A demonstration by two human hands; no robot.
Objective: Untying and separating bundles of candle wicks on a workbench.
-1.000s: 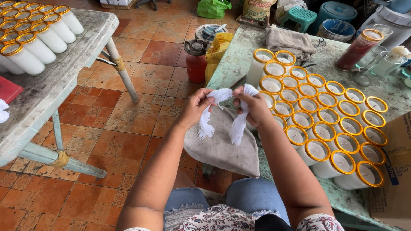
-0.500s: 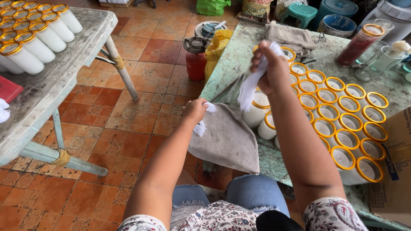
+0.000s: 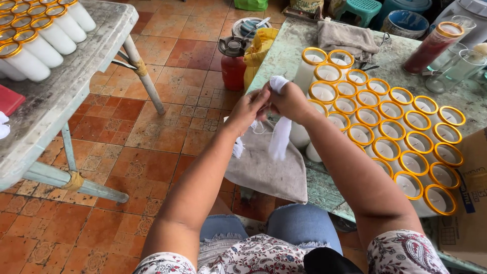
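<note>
My right hand [image 3: 289, 101] grips a bundle of white wick strings [image 3: 280, 137] that hangs down from the fist. My left hand [image 3: 248, 109] is pressed up against it, fingers pinching strands from the same bundle, with a small white tuft [image 3: 237, 148] dangling below. Both hands hover over the near left corner of the green table [image 3: 284, 56], above a grey cloth [image 3: 264, 170] draped over its edge. Just right of the hands stand several white candles in gold-rimmed glass jars [image 3: 390, 132].
A red candle jar [image 3: 431, 48] and clear empty glasses [image 3: 454, 71] stand at the back right. A folded grey rag [image 3: 347, 35] lies behind the jars. A red gas canister [image 3: 233, 66] and yellow bag [image 3: 256, 56] sit on the tiled floor. Another table [image 3: 61, 96] with candles stands left. A cardboard box [image 3: 469, 203] is at right.
My right hand came back down from over the jars with the wick bundle. My left hand rose from the cloth to meet it, and both now hold the bundle together.
</note>
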